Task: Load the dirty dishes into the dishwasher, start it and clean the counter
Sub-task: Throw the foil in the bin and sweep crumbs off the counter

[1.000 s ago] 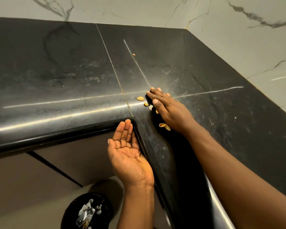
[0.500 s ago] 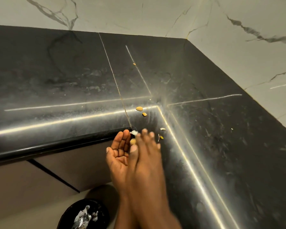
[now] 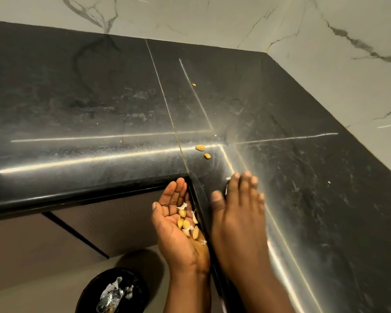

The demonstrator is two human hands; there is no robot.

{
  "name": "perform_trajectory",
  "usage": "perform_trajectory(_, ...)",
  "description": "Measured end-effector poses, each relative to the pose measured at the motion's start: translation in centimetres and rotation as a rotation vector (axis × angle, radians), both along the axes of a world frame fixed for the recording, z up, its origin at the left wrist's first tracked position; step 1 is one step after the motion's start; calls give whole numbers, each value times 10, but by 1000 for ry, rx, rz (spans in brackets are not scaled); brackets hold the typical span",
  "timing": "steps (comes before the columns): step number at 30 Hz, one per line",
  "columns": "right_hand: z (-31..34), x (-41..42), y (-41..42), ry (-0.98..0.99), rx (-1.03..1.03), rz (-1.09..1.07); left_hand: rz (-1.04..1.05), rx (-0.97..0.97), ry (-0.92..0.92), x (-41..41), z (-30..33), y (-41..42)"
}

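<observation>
Clearing scraps off the bench (image 3: pixel 99 105): left hand (image 3: pixel 178 231) cupping open under the edge, cradling seeds (image 3: pixel 185 222); right hand (image 3: pixel 239 213) lying flat, empty. Two seeds (image 3: pixel 202 150) farther in are likely needing the next sweep.

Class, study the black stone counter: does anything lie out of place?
Yes. Three yellow-brown scraps still lie loose on the black stone counter, beyond the right hand, while the cupped left hand carries the rest.

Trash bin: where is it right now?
Head view, bottom edge left of centre: the black trash bin stands on the floor below the counter's inner corner, just left of the left hand's forearm, with crumpled foil inside.
</observation>
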State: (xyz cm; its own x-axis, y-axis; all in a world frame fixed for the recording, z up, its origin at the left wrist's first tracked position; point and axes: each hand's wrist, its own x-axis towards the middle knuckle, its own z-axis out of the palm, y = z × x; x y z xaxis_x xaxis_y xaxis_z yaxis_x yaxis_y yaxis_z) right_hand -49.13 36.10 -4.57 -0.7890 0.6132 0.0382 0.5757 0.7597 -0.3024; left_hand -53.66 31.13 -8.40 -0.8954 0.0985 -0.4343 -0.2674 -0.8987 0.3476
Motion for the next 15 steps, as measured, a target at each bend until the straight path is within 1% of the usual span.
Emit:
perform_trajectory(1,-6,-1,-15,-30,59,27,-20,13,-13,-1,0,-1)
perform_trajectory(2,-8,-1,-32,-4,73,51,-36,32,-14,-3,-7,-4)
perform_trajectory(5,-1,7,-71,208,53,192,-86,36,0,-7,-13,-9)
perform_trajectory(7,18,6,-65,443,-108,192,-85,85,10,-7,-9,-5)
perform_trajectory(8,27,-1,-53,523,-190,163,-59,112,-10,-7,-7,-3)
perform_trajectory(9,35,-11,-35,545,-228,143,-32,91,-33,-6,-4,-1)
perform_trajectory(11,42,-42,6,521,-137,164,4,21,-30,-5,-4,1)
perform_trajectory(12,41,-60,27,470,-96,196,13,17,-18,-4,-4,1)
perform_trajectory(13,37,-78,45,375,-89,247,18,18,-15,-4,-2,1)
perform_trajectory(15,23,-104,68,125,-92,398,7,12,-20,-5,0,1)
